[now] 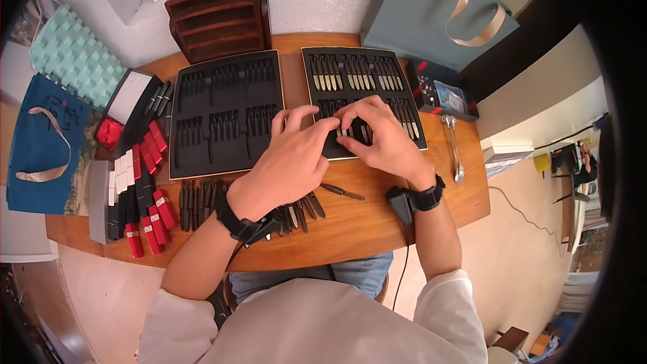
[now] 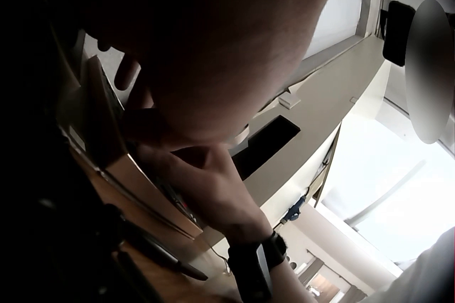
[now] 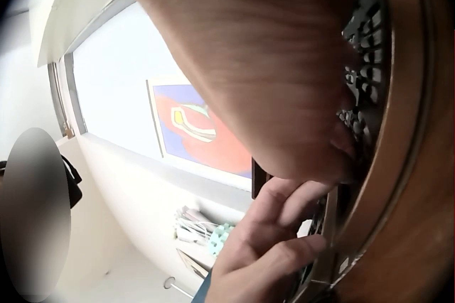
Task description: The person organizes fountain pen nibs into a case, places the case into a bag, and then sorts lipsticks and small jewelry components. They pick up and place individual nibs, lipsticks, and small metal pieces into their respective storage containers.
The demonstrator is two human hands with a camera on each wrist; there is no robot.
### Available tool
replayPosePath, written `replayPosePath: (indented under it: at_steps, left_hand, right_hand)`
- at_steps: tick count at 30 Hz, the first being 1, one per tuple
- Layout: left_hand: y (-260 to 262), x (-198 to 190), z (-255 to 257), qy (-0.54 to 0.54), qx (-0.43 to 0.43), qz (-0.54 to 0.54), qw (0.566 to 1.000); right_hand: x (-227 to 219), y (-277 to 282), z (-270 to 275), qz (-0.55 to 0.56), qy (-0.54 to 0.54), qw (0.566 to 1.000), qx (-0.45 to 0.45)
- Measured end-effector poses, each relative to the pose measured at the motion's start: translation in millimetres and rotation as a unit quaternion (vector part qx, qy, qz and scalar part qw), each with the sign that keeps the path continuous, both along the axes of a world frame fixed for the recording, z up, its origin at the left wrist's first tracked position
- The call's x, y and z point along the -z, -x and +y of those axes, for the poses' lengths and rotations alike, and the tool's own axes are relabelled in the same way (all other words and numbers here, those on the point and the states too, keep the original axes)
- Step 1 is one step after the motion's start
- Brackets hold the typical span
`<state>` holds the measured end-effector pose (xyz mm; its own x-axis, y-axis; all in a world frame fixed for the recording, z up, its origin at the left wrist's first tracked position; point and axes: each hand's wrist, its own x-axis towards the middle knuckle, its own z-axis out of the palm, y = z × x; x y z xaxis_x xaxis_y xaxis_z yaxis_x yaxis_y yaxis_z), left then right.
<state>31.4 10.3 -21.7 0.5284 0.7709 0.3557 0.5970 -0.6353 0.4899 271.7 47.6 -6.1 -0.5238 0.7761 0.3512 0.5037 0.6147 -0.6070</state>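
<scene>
My right hand (image 1: 387, 141) is bent over the front row of the right black tray (image 1: 364, 148), thumb and index finger pinching a small silvery piece that looks like part of a knife. Most of that piece is hidden by the fingers. Across the tray's left front corner reaches my left hand (image 1: 290, 158), its index fingertip close against the right one and its other fingers loosely bent. Several dark-handled knives (image 1: 328, 82) with pale blades fill the back row of slots. More loose knives (image 1: 195, 205) lie at the table's front edge, partly under the left forearm.
Another black tray (image 1: 226, 101), with dark utensils in its slots, lies on the left. Red boxes (image 1: 157, 229) cluster at the left end. Spoons (image 1: 455, 152) lie on the right by a dark box (image 1: 441, 91). Behind stand a wooden rack (image 1: 219, 17) and a grey bag (image 1: 431, 13).
</scene>
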Motion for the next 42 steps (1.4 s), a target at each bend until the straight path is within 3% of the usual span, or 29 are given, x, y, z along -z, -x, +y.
replayPosePath:
  at_steps: [13, 16, 20, 22, 23, 24, 26, 31, 34, 37, 40, 42]
  left_hand:
    - [5, 5, 2, 0.023, 0.003, -0.003, 1.000]
    - [7, -1, 2, 0.019, -0.003, -0.042, 0.999]
    - [24, -22, -2, -0.005, -0.031, -0.096, 0.995]
    - [40, -22, 3, 0.061, -0.031, -0.209, 0.975]
    - [44, -17, 2, 0.109, -0.044, -0.287, 0.951]
    - [52, -16, 2, 0.159, -0.053, -0.310, 0.936]
    - [62, -14, 4, 0.153, -0.086, -0.331, 0.927]
    - [61, -17, -1, 0.196, -0.076, -0.403, 0.891]
    - [55, -21, -9, 0.253, -0.010, -0.426, 0.869]
    - [44, -19, -16, 0.290, 0.037, -0.405, 0.866]
    - [42, -13, -15, 0.287, 0.068, -0.378, 0.878]
    - [40, -13, -15, 0.311, 0.059, -0.422, 0.849]
  right_hand:
    - [-8, -5, 11, -0.058, 0.034, 0.998, -0.019]
    - [-9, -7, 2, 0.021, -0.007, 1.000, -0.014]
    - [-25, -14, -9, 0.095, 0.067, 0.993, -0.015]
    - [-38, -17, -20, 0.028, 0.257, 0.964, -0.061]
    - [-44, -15, -21, -0.044, 0.276, 0.956, -0.088]
    - [-42, -14, -22, -0.044, 0.276, 0.956, -0.088]
    - [-35, -8, -24, -0.156, 0.267, 0.943, -0.126]
    - [-28, 2, -31, -0.167, 0.230, 0.947, -0.151]
    - [-29, 5, -32, -0.118, 0.191, 0.957, -0.183]
    - [-25, 7, -33, 0.091, 0.141, 0.973, -0.160]
    - [-21, 10, -32, 0.111, 0.115, 0.984, -0.079]
    - [-17, 12, -29, 0.117, 0.085, 0.987, -0.076]
